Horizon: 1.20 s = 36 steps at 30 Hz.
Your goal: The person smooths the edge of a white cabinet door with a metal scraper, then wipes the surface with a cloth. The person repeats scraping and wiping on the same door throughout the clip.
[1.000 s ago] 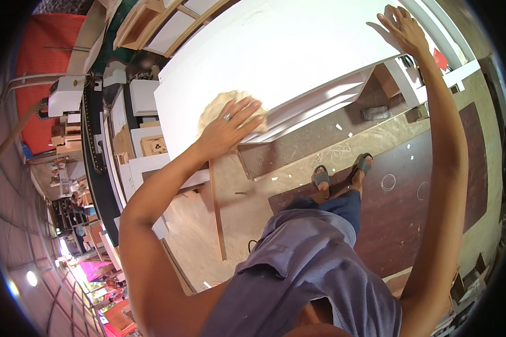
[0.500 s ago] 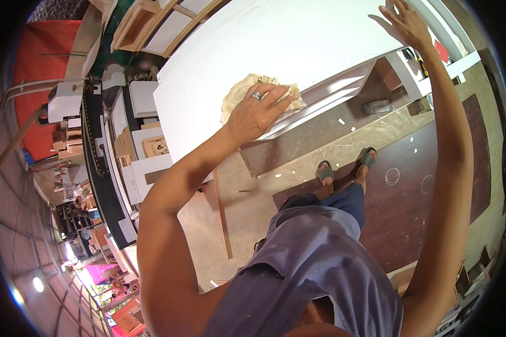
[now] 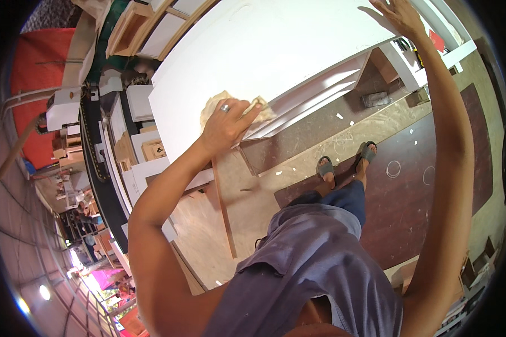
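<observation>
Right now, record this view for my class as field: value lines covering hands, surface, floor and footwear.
Surface: broad, flat, white panel
Left hand: wearing a metal ring, curled on a crumpled cream cloth
Cloth position: panel's near edge, towards its left end
Right hand: open, by the panel's right end; contact unclear
Floor: pale, partly covered by a large, flat, reddish-brown sheet
Footwear: grey open-toed sandals

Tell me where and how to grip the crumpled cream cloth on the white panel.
Probably best to pinch the raised fold at the right end of the crumpled cream cloth, coming from above and the right: that fold stands up near the edge of the white panel, while the left hand covers the cloth's middle.
</observation>
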Motion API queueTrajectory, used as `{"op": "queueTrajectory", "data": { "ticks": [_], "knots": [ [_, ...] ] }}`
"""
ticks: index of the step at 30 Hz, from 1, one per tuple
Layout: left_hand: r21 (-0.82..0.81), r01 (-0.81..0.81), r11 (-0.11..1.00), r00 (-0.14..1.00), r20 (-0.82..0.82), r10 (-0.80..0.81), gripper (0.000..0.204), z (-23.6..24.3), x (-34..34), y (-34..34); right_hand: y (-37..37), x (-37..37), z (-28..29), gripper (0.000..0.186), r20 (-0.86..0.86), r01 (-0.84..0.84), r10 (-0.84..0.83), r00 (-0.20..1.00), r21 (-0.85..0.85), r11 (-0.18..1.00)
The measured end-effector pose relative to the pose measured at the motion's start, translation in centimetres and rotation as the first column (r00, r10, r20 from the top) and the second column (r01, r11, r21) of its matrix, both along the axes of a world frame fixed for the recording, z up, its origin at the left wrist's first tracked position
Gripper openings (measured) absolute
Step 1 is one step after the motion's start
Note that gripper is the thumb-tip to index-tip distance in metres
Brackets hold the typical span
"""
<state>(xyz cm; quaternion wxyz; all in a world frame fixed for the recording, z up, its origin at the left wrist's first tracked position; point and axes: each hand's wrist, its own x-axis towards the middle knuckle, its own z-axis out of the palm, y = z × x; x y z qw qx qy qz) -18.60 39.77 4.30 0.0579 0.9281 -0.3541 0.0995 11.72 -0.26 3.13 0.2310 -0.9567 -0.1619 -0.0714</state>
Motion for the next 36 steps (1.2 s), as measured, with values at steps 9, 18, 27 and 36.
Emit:
{"op": "queueTrajectory", "data": {
  "ticks": [9,18,27,36],
  "knots": [
    [0.022,-0.047,0.999,0.999,-0.002,0.047,0.055,-0.6,1.3,-2.4,0.9,-2.0,2.1,0.057,0.01,-0.042,0.043,0.999,-0.05,0.998],
    [0.301,-0.085,0.95,0.994,-0.041,0.102,0.057,-0.4,1.7,-1.6,-1.1,3.0,-2.2,0.089,-0.089,0.105,-0.1,0.991,0.055,0.993],
    [0.191,-0.378,0.906,0.92,-0.034,0.391,0.042,-1.6,22.1,-29.8,-3.3,5.0,-3.8,0.057,0.297,-0.245,0.273,0.915,-0.13,0.961],
    [0.176,-0.503,0.846,0.847,-0.094,0.523,0.07,-2.7,4.8,-5.8,-6.9,7.9,-2.6,0.095,-0.401,-0.047,0.48,0.78,0.728,0.684]
  ]
}}
